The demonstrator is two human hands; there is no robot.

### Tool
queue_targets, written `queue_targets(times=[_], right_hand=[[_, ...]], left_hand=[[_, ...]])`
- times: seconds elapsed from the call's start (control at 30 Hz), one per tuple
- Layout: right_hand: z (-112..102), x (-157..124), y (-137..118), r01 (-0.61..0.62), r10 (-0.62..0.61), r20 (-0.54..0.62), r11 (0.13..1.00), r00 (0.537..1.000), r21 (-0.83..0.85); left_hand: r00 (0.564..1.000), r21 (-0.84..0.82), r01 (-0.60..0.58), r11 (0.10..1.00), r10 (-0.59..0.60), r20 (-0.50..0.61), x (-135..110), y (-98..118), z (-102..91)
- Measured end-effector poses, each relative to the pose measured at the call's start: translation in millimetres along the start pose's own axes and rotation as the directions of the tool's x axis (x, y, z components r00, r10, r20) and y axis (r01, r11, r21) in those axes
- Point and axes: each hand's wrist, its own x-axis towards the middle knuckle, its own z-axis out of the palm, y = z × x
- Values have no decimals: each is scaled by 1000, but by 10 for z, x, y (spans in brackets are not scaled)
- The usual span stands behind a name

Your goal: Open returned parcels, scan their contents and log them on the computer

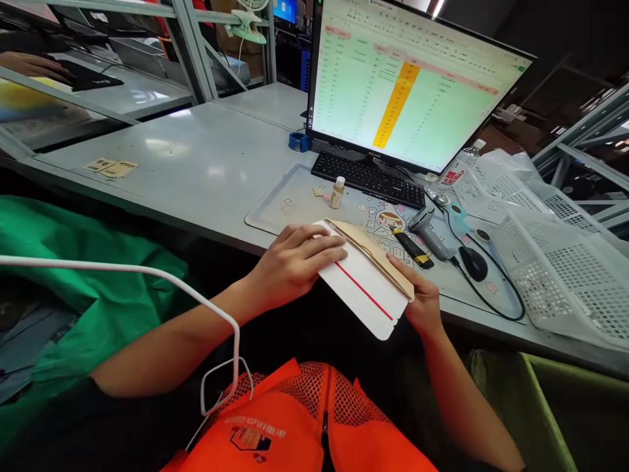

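I hold a flat envelope [363,288] over my lap, just in front of the grey desk's edge [162,203]. It is white with a red strip across it, and its tan flap lies folded back along the far side. My left hand [295,262] rests on the envelope's left end with its fingers pressed flat on top. My right hand [417,298] grips the right edge from below, thumb on the tan flap.
A monitor [407,85] with a spreadsheet stands behind a black keyboard [368,178]. On the desk mat lie a small bottle [337,192], a barcode scanner [428,229], a black mouse [472,262] and white mesh baskets [555,262]. Another person's hand [34,65] is far left.
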Motion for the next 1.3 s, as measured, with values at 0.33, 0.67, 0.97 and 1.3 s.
queue_targets(times=[0.33,0.67,0.97,1.3], right_hand=[[-742,478,-1200,15,67,305,966,950,-259],[-41,578,-1489,468,61,524,372,850,-802],[-166,635,-1362,597,19,609,173,793,-783],[-212,757,-1275,590,66,611,195,789,-783]], left_hand=[[979,38,-88,995,79,188,381,35,-31],[975,85,-109,990,90,202,296,175,-32],[994,12,-49,999,50,-101,208,278,168],[987,-48,-14,999,6,-159,251,339,268]])
